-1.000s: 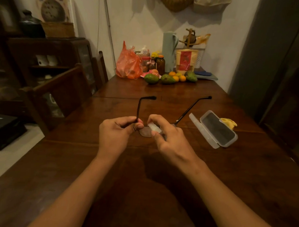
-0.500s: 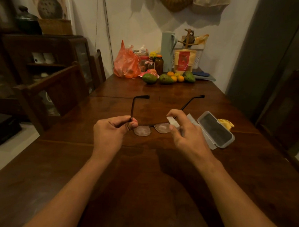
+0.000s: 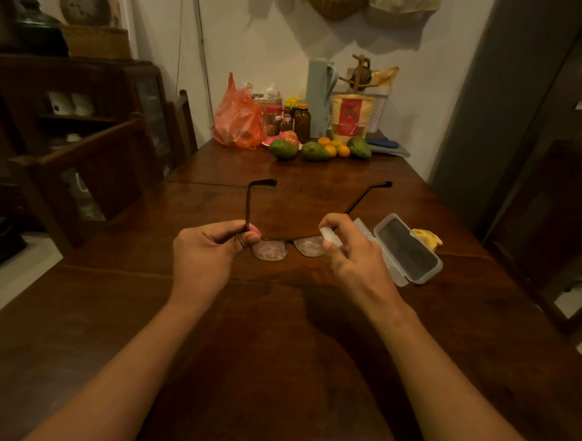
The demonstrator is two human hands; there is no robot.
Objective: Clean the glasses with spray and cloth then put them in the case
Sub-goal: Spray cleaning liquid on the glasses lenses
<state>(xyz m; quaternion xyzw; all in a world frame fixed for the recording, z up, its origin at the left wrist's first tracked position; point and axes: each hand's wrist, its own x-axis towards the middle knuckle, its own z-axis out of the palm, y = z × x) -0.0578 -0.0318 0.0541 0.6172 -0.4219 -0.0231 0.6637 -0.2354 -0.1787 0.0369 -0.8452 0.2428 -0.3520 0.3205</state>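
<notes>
My left hand (image 3: pixel 208 253) pinches the dark-framed glasses (image 3: pixel 269 250) at the left hinge and holds them above the wooden table (image 3: pixel 270 359), temples open and pointing away from me. Both lenses look smeared or wet. A small white spray bottle (image 3: pixel 330 237) sits gripped in my right hand (image 3: pixel 359 261), right beside the right lens. The clear glasses case (image 3: pixel 410 255) lies open on the table just right of that hand. A yellow cloth (image 3: pixel 427 239) lies bunched behind the case.
At the table's far end stand an orange plastic bag (image 3: pixel 239 121), jars, a pale green jug (image 3: pixel 318 98), a paper pouch and several avocados and oranges (image 3: pixel 319 150). A wooden chair (image 3: pixel 94 178) stands at the left edge, another at the right.
My right hand has moved with the white bottle from the left lens across to the right lens. The left hand keeps its hold on the hinge.
</notes>
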